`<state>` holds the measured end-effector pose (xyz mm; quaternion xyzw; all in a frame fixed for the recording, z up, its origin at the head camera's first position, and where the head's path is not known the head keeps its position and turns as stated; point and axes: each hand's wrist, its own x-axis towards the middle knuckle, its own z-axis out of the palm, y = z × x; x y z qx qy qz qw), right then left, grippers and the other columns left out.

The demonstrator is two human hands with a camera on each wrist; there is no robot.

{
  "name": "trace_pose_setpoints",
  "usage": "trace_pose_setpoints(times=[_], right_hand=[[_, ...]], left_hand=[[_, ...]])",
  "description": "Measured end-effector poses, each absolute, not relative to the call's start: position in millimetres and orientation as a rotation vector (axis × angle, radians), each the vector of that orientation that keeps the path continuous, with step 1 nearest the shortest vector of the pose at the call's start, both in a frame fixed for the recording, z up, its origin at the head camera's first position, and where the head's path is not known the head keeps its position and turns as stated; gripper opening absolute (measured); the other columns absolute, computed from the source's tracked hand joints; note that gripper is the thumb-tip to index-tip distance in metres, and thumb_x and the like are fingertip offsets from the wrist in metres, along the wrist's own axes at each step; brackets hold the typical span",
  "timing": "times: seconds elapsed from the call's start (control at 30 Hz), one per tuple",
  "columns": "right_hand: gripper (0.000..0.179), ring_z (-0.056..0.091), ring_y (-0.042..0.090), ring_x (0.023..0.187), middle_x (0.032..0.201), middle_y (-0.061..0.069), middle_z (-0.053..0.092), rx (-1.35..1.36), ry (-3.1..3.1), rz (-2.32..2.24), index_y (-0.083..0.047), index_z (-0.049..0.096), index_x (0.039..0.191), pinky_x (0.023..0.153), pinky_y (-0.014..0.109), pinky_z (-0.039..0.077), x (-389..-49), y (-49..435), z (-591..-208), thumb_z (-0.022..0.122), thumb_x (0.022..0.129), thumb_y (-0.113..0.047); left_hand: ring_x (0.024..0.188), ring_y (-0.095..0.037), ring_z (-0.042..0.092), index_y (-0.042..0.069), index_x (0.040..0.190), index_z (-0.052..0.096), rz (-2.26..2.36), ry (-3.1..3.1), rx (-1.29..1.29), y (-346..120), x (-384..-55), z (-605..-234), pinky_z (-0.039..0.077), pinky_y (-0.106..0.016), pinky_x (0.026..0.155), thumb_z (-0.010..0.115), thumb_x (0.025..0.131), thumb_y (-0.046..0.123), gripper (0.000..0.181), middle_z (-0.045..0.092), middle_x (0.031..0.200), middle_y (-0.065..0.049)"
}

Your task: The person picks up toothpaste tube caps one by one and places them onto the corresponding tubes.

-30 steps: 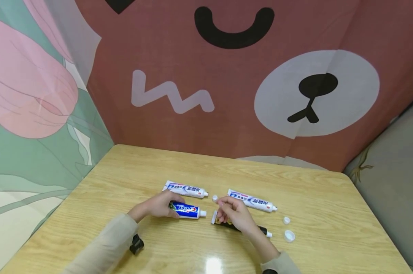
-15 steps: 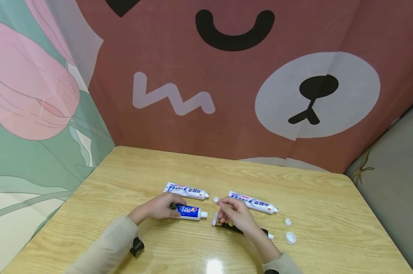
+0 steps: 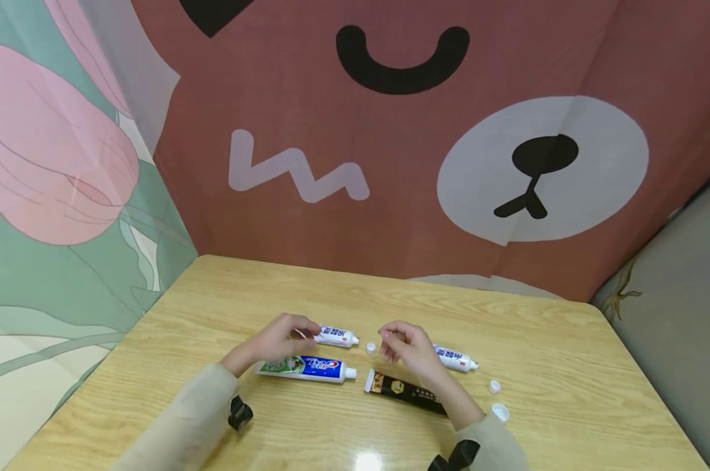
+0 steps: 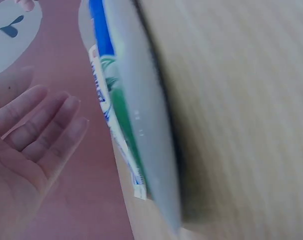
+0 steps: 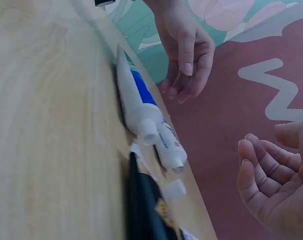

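My left hand [image 3: 281,340] hovers with relaxed fingers over a white toothpaste tube [image 3: 336,336] and hides its tail end. Just in front of it lies a blue and green toothpaste tube [image 3: 314,368], apart from the fingers in the left wrist view. My right hand [image 3: 412,350] is raised above the table, its fingers loosely curled around nothing. Below it rests a black toothpaste tube [image 3: 405,390], partly covered by the forearm. Behind that hand, a second white toothpaste tube [image 3: 456,359] is half hidden. A small white cap [image 3: 371,348] lies between the hands.
Toward the right of the wooden table [image 3: 596,379] lie another small white cap [image 3: 494,386] and a wider white cap [image 3: 500,413]. A printed cloth [image 3: 402,222] hangs behind the table's back edge. Dark wrist devices [image 3: 240,413] sit at the sleeves.
My left hand has let go of the blue and green toothpaste tube and risen toward the back. The right hand has lifted slightly from above the black tube, uncovering more of its tail end.
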<state>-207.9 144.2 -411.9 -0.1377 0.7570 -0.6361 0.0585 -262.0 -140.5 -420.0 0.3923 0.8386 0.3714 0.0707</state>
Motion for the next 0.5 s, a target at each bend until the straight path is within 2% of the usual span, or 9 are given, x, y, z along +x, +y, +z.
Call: trace_pose_setpoints(times=[0.2, 0.33, 0.5], right_hand=[[0.024, 0.059, 0.031, 0.069, 0.081, 0.020, 0.060, -0.417, 2.385, -1.851, 0.008, 0.057, 0.104, 0.060, 0.041, 0.051, -224, 145, -404, 0.051, 0.094, -0.013], [0.024, 0.060, 0.031, 0.070, 0.081, 0.014, 0.061, -0.448, 2.458, -1.770, 0.006, 0.059, 0.104, 0.061, 0.046, 0.050, -239, 145, -402, 0.052, 0.093, -0.013], [0.025, 0.062, 0.029, 0.072, 0.088, 0.019, 0.062, -0.453, 2.519, -1.705, 0.006, 0.058, 0.108, 0.061, 0.043, 0.051, -257, 142, -399, 0.053, 0.092, -0.012]], left_hand=[[0.087, -0.020, 0.060, -0.007, 0.109, 0.061, 1.236, 2.562, 1.103, -135, -275, -411, 0.050, -0.028, 0.074, 0.059, 0.088, 0.007, 0.026, 0.064, 0.098, -0.018], [0.087, -0.022, 0.060, -0.007, 0.111, 0.060, 1.293, 2.569, 1.052, -130, -287, -405, 0.050, -0.030, 0.073, 0.057, 0.089, 0.007, 0.026, 0.063, 0.099, -0.021], [0.086, -0.023, 0.060, -0.008, 0.109, 0.060, 1.321, 2.630, 1.004, -124, -302, -398, 0.050, -0.033, 0.075, 0.057, 0.089, 0.006, 0.025, 0.064, 0.096, -0.019]])
